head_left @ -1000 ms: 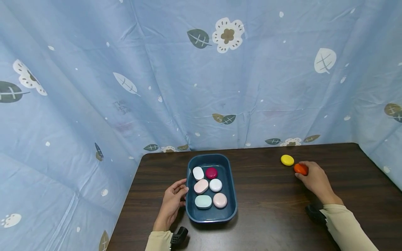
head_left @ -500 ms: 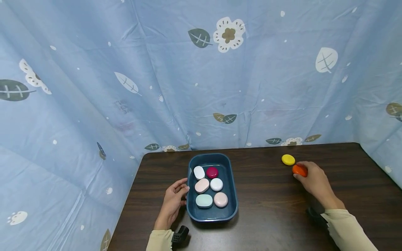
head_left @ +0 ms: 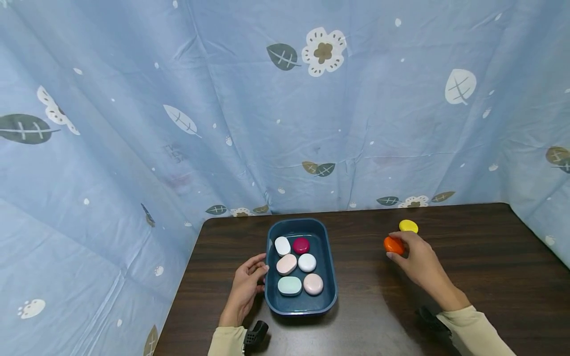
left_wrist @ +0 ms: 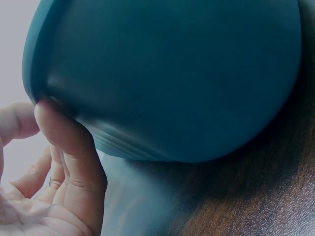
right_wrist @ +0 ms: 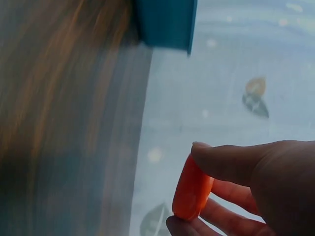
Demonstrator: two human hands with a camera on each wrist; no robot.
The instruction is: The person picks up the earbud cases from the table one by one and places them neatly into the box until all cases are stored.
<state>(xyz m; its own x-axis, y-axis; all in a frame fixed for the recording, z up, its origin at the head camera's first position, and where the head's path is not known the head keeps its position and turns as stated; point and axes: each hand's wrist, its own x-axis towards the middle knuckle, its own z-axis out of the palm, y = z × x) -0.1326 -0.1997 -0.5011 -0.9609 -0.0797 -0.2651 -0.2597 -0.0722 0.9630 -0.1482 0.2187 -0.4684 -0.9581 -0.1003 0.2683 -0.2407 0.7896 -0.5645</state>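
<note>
A dark blue tray (head_left: 330, 277) on the table holds several smooth soap bars, among them a crimson one (head_left: 301, 245), a mint one (head_left: 290, 286) and a round pink one (head_left: 313, 284). At the tray's left side, my left hand (head_left: 244, 286) holds the rim with thumb and fingers; the left wrist view shows the thumb (left_wrist: 69, 135) against the wall. My right hand (head_left: 420, 264) pinches an orange soap bar (head_left: 393, 245), lifted off the table, right of the tray. In the right wrist view this orange bar stands on edge between thumb and fingers.
Behind the right hand, a yellow soap bar (head_left: 408, 226) lies near the table's back edge, its lower part hidden. The dark wood table (head_left: 356, 296) ends at a blue patterned curtain (head_left: 249, 123) behind and at the sides.
My right hand has lifted the orange soap bar and carried it left, towards the tray. The left hand and the tray have stayed in place.
</note>
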